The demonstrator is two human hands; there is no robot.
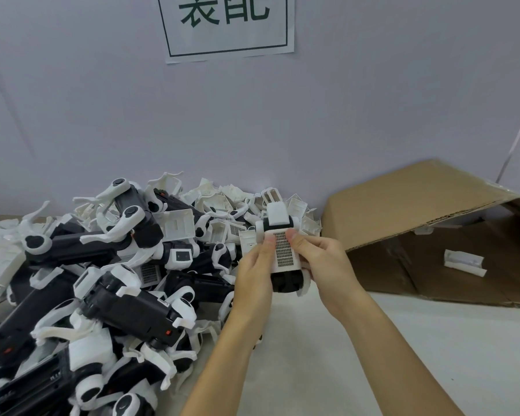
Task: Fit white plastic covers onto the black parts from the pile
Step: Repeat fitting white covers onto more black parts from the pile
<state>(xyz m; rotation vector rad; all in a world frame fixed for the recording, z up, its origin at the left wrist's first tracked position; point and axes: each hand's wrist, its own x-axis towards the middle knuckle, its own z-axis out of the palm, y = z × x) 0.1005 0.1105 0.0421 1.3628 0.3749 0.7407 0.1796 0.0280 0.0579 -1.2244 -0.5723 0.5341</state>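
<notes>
— Judging by the pile [102, 280], most black parts are still waiting?
— Yes. Both hands hold one part [285, 280] above the tabletop [373, 355]; left hand [254, 271] and right hand [324, 262] each keep a pinching grip, thumbs pressing a perforated white cover [283, 250] onto it. Hard, glossy moulded plastic throughout.

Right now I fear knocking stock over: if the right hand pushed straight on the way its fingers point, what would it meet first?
Probably the loose white covers heaped beyond the held part; depth is unclear.
</notes>
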